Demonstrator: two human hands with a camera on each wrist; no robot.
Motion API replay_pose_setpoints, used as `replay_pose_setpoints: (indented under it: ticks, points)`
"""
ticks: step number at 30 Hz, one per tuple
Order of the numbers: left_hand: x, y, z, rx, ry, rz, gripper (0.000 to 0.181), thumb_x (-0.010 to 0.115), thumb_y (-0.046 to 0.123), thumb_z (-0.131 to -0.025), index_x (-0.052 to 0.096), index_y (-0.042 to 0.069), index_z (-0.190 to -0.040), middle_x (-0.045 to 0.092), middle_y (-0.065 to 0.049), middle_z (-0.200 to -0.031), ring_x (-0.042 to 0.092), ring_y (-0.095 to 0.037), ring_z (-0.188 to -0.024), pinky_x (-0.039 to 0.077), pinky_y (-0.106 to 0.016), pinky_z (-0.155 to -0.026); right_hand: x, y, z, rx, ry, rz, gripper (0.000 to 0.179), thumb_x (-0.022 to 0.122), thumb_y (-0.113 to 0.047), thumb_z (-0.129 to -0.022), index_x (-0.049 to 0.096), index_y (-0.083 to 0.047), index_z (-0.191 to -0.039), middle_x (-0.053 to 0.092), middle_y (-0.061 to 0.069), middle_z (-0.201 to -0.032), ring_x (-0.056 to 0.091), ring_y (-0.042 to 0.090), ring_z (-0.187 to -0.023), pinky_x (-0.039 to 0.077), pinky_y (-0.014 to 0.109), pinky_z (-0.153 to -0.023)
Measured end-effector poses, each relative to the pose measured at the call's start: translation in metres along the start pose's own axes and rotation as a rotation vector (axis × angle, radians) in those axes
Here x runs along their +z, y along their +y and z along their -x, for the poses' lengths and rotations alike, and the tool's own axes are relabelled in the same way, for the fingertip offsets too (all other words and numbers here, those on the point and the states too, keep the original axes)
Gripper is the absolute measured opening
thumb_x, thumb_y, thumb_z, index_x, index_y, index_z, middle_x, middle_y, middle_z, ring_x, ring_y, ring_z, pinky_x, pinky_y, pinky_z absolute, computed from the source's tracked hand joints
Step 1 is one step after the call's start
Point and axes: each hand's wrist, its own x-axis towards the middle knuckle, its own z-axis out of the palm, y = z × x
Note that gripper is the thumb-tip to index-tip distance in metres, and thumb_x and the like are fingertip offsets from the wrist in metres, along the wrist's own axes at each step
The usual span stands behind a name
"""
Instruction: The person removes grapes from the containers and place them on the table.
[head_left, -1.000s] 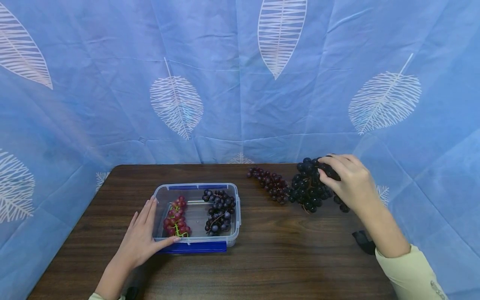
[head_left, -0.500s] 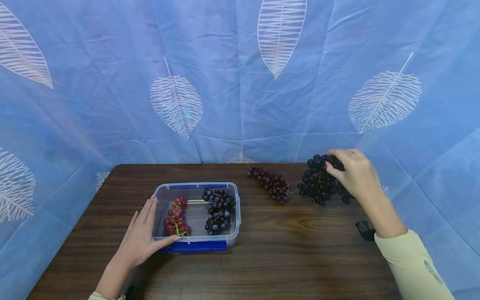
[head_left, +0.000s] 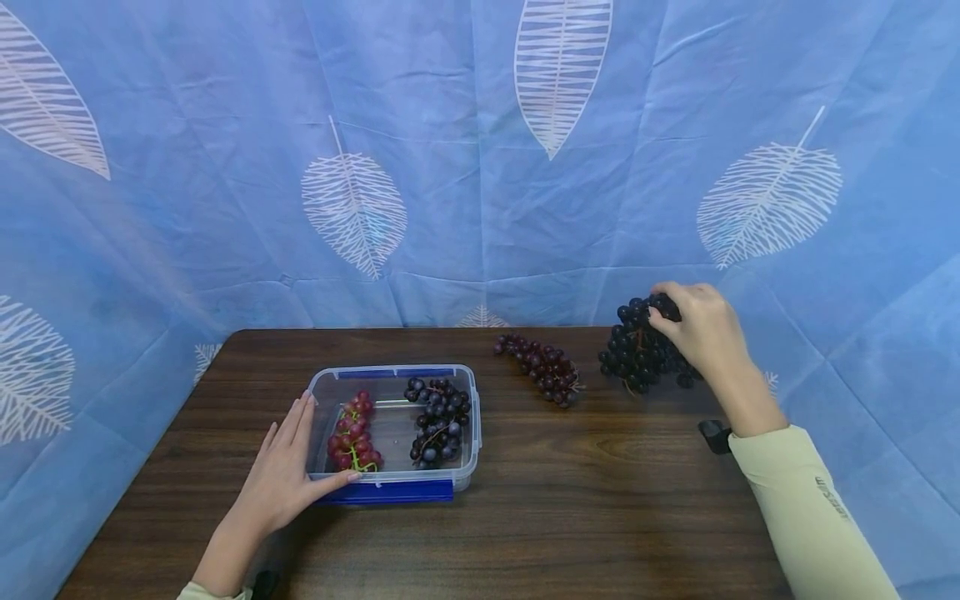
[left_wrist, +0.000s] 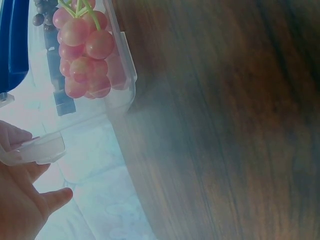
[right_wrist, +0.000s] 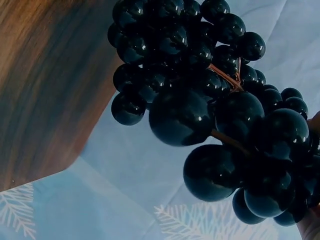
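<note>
My right hand [head_left: 703, 329] pinches the top of a large bunch of black grapes [head_left: 637, 350], which hangs at the back right of the table. Up close in the right wrist view, the glossy black grapes [right_wrist: 185, 115] and a brown stem fill much of the picture. My left hand [head_left: 276, 475] lies with fingers spread against the left front corner of a clear plastic box [head_left: 478, 442] with blue clips. Inside the box are a bunch of red grapes [head_left: 352, 433] on the left and a smaller bunch of black grapes [head_left: 441, 425] on the right.
A bunch of dark purple grapes [head_left: 543, 367] lies on the brown wooden table [head_left: 555, 517] between the box and my right hand. Behind the table's back edge hangs a blue cloth [head_left: 450, 200] with white leaf prints.
My right hand has lifted the large bunch of black grapes up and back, away from the purple bunch, whose stem end now shows. The left hand and the box have stayed put.
</note>
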Motion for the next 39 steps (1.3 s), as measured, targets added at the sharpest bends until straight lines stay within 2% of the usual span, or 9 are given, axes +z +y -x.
replay_pose_setpoints:
  ticks: [6, 11, 13, 18, 21, 25, 29, 33, 39]
  points:
    - [0.002, 0.0, -0.001, -0.003, -0.013, 0.015, 0.124, 0.077, 0.065, -0.084, 0.016, -0.007, -0.165, 0.021, -0.033, -0.17, 0.024, -0.053, -0.155, 0.021, -0.075, -0.121, 0.012, 0.007, -0.004, 0.055, -0.053, 0.007, 0.024, 0.081, 0.002, -0.088, 0.072, 0.001, -0.11, 0.075, 0.027, -0.084, 0.068, 0.054, -0.093, 0.055, 0.062, -0.071]
    - [0.002, 0.001, -0.001, -0.008, -0.012, 0.009, 0.125, 0.077, 0.066, -0.084, 0.017, -0.007, -0.165, 0.021, -0.033, -0.17, 0.024, -0.053, -0.155, 0.021, -0.075, -0.121, 0.024, 0.014, -0.006, 0.093, -0.084, 0.011, 0.023, 0.079, 0.0, -0.09, 0.072, 0.001, -0.112, 0.074, 0.027, -0.084, 0.068, 0.055, -0.095, 0.055, 0.061, -0.064]
    - [0.002, 0.001, -0.001, -0.011, -0.012, 0.007, 0.125, 0.077, 0.066, -0.084, 0.017, -0.007, -0.165, 0.022, -0.033, -0.17, 0.025, -0.053, -0.155, 0.02, -0.075, -0.122, 0.028, 0.017, -0.007, 0.11, -0.088, 0.015, 0.023, 0.078, 0.0, -0.091, 0.072, 0.0, -0.112, 0.073, 0.027, -0.083, 0.068, 0.055, -0.096, 0.054, 0.06, -0.061]
    - [0.002, 0.002, -0.001, -0.015, -0.013, 0.006, 0.124, 0.077, 0.065, -0.083, 0.018, -0.007, -0.165, 0.022, -0.033, -0.169, 0.025, -0.053, -0.155, 0.02, -0.074, -0.122, 0.036, 0.021, -0.008, 0.145, -0.074, 0.019, 0.022, 0.078, 0.0, -0.092, 0.071, 0.001, -0.113, 0.072, 0.028, -0.081, 0.067, 0.054, -0.096, 0.055, 0.062, -0.068]
    - [0.001, 0.002, -0.001, -0.014, -0.012, 0.008, 0.125, 0.078, 0.065, -0.083, 0.018, -0.008, -0.165, 0.022, -0.033, -0.169, 0.025, -0.053, -0.155, 0.021, -0.074, -0.122, 0.04, 0.024, -0.005, 0.157, -0.059, 0.023, 0.022, 0.078, -0.001, -0.092, 0.071, 0.002, -0.113, 0.071, 0.028, -0.078, 0.067, 0.052, -0.088, 0.054, 0.06, -0.066]
    - [0.001, 0.002, 0.0, -0.008, -0.008, 0.009, 0.126, 0.078, 0.066, -0.082, 0.018, -0.007, -0.165, 0.022, -0.033, -0.169, 0.025, -0.052, -0.155, 0.022, -0.075, -0.121, 0.048, 0.028, 0.003, 0.158, -0.034, 0.031, 0.023, 0.079, 0.001, -0.09, 0.072, 0.003, -0.112, 0.07, 0.028, -0.076, 0.063, 0.048, -0.075, 0.05, 0.056, -0.059]
    - [0.001, 0.002, 0.0, -0.007, -0.004, 0.013, 0.126, 0.079, 0.066, -0.082, 0.017, -0.007, -0.165, 0.023, -0.033, -0.169, 0.025, -0.052, -0.155, 0.022, -0.075, -0.121, 0.053, 0.032, 0.015, 0.165, -0.025, 0.034, 0.024, 0.08, 0.002, -0.089, 0.071, 0.004, -0.111, 0.07, 0.029, -0.076, 0.064, 0.051, -0.079, 0.052, 0.06, -0.065]
    - [0.001, 0.001, -0.001, -0.013, -0.005, 0.019, 0.126, 0.079, 0.065, -0.082, 0.016, -0.006, -0.165, 0.022, -0.033, -0.17, 0.024, -0.053, -0.155, 0.022, -0.075, -0.121, 0.053, 0.033, 0.026, 0.19, -0.057, 0.035, 0.026, 0.08, 0.002, -0.088, 0.07, 0.003, -0.112, 0.07, 0.029, -0.075, 0.065, 0.052, -0.085, 0.053, 0.063, -0.074]
    - [-0.001, 0.001, -0.001, -0.018, -0.008, 0.024, 0.126, 0.08, 0.064, -0.083, 0.015, -0.006, -0.166, 0.021, -0.033, -0.17, 0.023, -0.052, -0.156, 0.021, -0.075, -0.121, 0.053, 0.035, 0.042, 0.21, -0.077, 0.028, 0.028, 0.081, 0.002, -0.088, 0.069, 0.003, -0.114, 0.067, 0.026, -0.071, 0.064, 0.049, -0.078, 0.052, 0.062, -0.071]
